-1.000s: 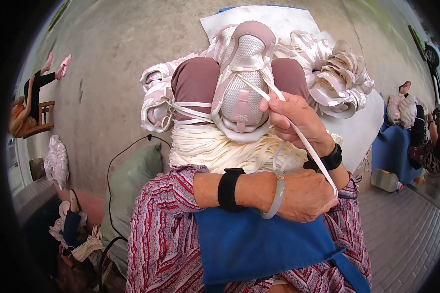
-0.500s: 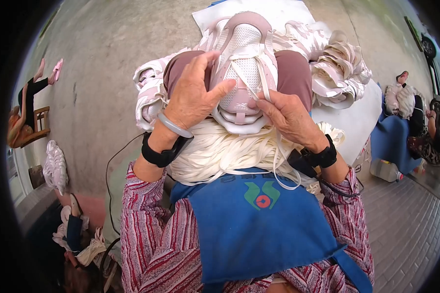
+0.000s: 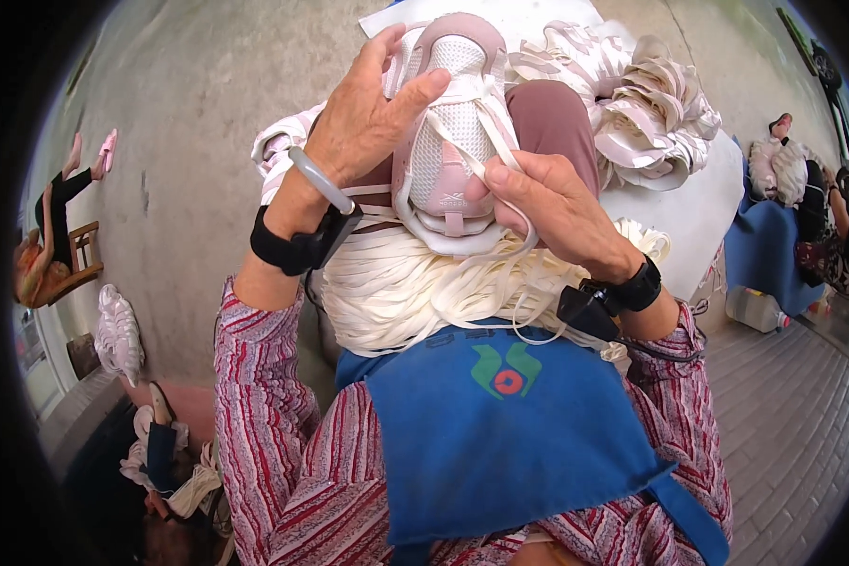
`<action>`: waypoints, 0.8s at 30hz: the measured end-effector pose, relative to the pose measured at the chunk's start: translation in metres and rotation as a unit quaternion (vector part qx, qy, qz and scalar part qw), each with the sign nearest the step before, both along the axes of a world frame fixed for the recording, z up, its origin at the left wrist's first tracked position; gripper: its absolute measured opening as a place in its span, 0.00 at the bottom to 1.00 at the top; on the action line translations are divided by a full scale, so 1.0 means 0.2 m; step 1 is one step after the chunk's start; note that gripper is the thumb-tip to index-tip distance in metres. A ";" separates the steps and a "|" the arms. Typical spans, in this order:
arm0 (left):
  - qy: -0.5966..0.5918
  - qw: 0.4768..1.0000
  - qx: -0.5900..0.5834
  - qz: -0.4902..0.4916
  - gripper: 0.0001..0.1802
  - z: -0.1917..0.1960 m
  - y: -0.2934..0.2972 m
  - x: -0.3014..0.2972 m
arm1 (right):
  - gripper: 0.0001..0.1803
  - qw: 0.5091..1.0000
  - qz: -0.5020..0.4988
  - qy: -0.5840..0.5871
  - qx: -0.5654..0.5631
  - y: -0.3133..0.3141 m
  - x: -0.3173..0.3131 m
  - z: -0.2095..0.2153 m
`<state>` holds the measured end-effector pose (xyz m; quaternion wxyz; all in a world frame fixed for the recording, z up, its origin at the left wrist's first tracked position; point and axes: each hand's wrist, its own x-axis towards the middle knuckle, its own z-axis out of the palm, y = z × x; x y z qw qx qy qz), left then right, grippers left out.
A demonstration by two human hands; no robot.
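Note:
A pink-and-white sneaker upper (image 3: 450, 179) rests between my knees, its toe end toward me. A white shoelace (image 3: 491, 123) runs through its upper eyelets and crosses its front. My right hand (image 3: 557, 203) pinches the lace between thumb and fingers beside the toe, and a loop hangs below the hand. At the upper's left side my left hand (image 3: 363, 118) is open, fingers stretched and thumb reaching over its edge. I cannot make out anything held in it. Under the toe, a thick bundle of cream shoelaces (image 3: 387, 292) covers my lap above a blue apron (image 3: 519, 453).
Stacked pink-and-white uppers (image 3: 656, 118) lie to the right on a white sheet (image 3: 693, 217), with more uppers (image 3: 288, 141) left of my knees. Other people (image 3: 52, 226) sit at the far left, lower left and far right. A plastic jug (image 3: 757, 309) stands at right.
My left hand has moved up and left, its thumb higher on the upper. My right hand has turned and shifted slightly, still pinching the lace. The upper appears a little further left.

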<state>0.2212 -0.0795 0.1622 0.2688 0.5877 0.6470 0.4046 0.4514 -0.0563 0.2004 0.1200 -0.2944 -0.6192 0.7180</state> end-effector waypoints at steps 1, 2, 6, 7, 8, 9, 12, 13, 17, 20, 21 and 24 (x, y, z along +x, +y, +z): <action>0.003 1.000 -0.003 -0.005 0.51 -0.01 0.07 -0.01 | 0.23 1.000 -0.005 0.003 -0.003 0.00 -0.02 0.03; -0.002 1.000 -0.018 -0.019 0.49 -0.01 0.13 -0.01 | 0.23 0.999 0.008 -0.008 -0.035 0.00 -0.03 0.07; 0.053 0.993 -0.044 -0.091 0.46 -0.13 0.32 0.00 | 0.22 0.993 0.038 0.009 -0.107 -0.07 -0.05 0.03; 0.079 0.992 -0.045 -0.091 0.45 -0.16 0.32 -0.02 | 0.22 0.993 0.035 0.010 -0.109 -0.08 -0.06 0.03; 0.078 0.991 -0.047 -0.098 0.45 -0.15 0.32 0.00 | 0.22 0.992 0.070 0.022 -0.101 -0.09 -0.06 0.03; 0.057 0.993 -0.034 -0.093 0.44 -0.14 0.32 0.02 | 0.22 0.989 0.108 0.035 -0.093 -0.11 -0.07 0.03; 0.066 0.994 -0.007 -0.083 0.41 -0.15 0.32 0.01 | 0.22 0.976 0.200 0.086 -0.032 -0.24 -0.08 0.04; 0.093 0.992 0.008 -0.083 0.40 -0.15 0.31 0.00 | 0.21 0.975 0.208 0.076 -0.019 -0.26 -0.09 0.06; 0.010 0.998 -0.004 -0.063 0.38 -0.07 0.21 0.00 | 0.20 0.972 0.212 0.055 0.084 -0.23 -0.08 0.08; -0.038 0.996 -0.063 0.057 0.28 0.14 -0.01 -0.04 | 0.19 0.975 0.197 0.044 0.095 -0.22 -0.08 0.10; -0.083 0.985 -0.147 0.029 0.28 0.20 -0.08 -0.05 | 0.17 0.975 0.189 0.050 0.110 -0.21 -0.09 0.10; -0.264 0.894 -0.353 -0.077 0.31 0.22 -0.26 0.02 | 0.15 0.963 0.191 0.057 0.181 -0.23 -0.12 0.07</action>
